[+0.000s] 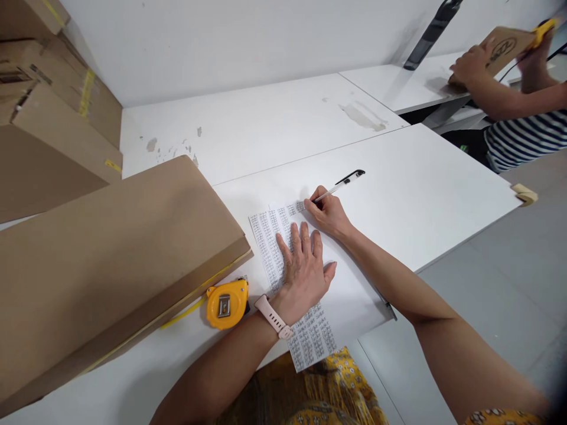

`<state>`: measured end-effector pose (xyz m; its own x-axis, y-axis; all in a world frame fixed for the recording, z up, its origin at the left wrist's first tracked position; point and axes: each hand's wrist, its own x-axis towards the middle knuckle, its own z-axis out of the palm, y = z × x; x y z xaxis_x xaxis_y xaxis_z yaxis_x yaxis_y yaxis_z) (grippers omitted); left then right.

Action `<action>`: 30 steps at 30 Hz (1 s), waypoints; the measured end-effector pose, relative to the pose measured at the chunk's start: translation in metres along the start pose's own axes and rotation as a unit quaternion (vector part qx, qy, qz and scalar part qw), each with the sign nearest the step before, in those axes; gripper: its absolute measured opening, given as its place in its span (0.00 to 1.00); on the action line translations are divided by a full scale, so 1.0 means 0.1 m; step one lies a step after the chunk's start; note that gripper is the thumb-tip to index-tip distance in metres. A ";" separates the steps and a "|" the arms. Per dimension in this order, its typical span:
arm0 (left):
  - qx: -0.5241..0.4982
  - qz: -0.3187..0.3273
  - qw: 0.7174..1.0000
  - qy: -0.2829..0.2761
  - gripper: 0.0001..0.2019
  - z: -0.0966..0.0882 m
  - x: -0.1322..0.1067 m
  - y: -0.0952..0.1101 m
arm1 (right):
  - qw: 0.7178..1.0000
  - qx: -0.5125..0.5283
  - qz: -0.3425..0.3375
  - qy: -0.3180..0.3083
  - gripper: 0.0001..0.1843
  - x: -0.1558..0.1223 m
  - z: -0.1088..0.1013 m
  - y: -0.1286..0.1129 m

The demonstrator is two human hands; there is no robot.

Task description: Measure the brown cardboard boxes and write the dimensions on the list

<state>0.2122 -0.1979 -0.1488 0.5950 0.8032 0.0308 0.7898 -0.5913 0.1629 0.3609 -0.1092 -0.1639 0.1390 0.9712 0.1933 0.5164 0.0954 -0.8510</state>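
Observation:
My right hand grips a pen with a clear barrel and black clip, its tip down at the top edge of a written sheet. That sheet of paper carries several columns of small dark handwriting, and its lower end hangs past the table edge. Flat across the paper lies my left hand, fingers spread, holding nothing; a pale pink watch band is on the wrist. Left of that wrist sits a yellow tape measure, beside a large closed cardboard box.
More cardboard boxes are stacked at the left against the wall. On the white table there are peeled patches. At the far right a person in a striped top holds a small cardboard box and a yellow tool. A dark bottle stands near them.

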 end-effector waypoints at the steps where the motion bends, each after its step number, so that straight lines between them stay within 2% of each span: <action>1: 0.000 0.001 1.000 -0.002 0.36 0.00 0.00 0.00 | 1.000 -0.002 0.002 -0.001 0.10 0.00 0.00 0.00; 30: -0.003 0.002 1.000 -0.005 0.36 0.01 0.00 0.00 | 1.000 -0.002 -0.002 0.007 0.11 0.00 0.00 0.00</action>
<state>0.2119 -0.1979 -0.1496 0.5997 0.8000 0.0211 0.7866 -0.5941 0.1682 0.3606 -0.1094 -0.1636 0.1500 0.9676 0.2032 0.5210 0.0973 -0.8480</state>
